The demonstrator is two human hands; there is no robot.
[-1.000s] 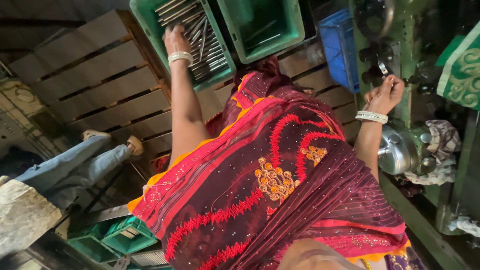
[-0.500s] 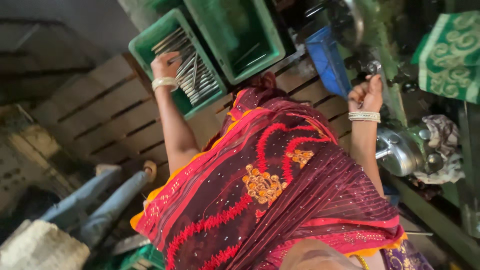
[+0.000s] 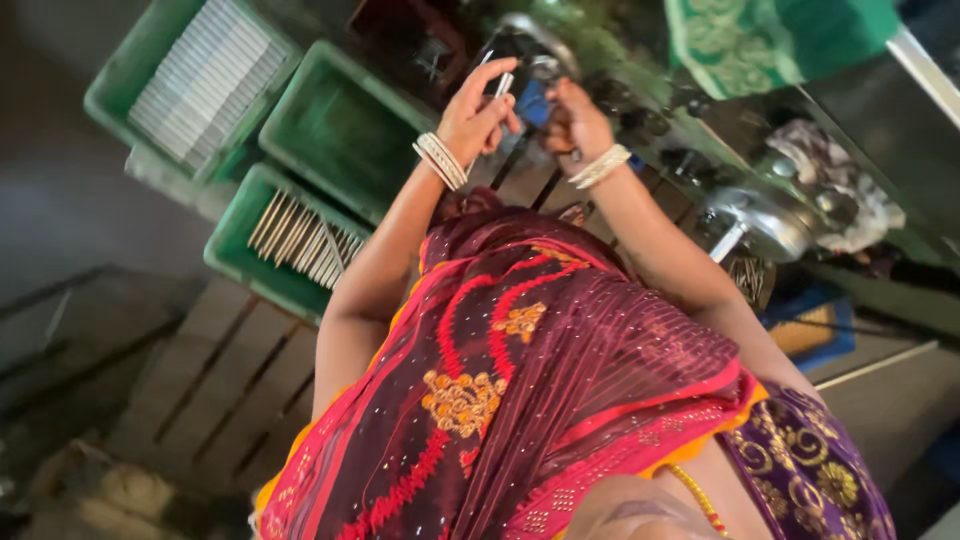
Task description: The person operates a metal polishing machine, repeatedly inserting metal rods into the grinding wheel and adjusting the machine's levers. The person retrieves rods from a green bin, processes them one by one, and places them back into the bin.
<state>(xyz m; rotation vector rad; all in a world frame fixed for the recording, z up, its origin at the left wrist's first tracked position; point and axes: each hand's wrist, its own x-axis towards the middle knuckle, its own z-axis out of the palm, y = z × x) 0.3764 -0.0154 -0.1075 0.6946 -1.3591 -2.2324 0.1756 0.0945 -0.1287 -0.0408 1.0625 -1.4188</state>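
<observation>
Low in the frame a red embroidered garment (image 3: 520,400) fills the foreground. Above it, at upper centre, the left hand (image 3: 475,115) pinches a short metal rod (image 3: 502,88), its long axis pointing up toward the dark machine (image 3: 530,60). The right hand (image 3: 575,125) sits just beside it, curled; whether it grips anything cannot be told, and green crates (image 3: 340,130) lie farther left.

Maroon sari, red and gold embroidery, orange hem; white bangles on left hand (image 3: 475,115) and right hand (image 3: 575,125).

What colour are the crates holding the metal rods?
Green crates, plain plastic, seen best in the head view, left of the left hand.
</observation>
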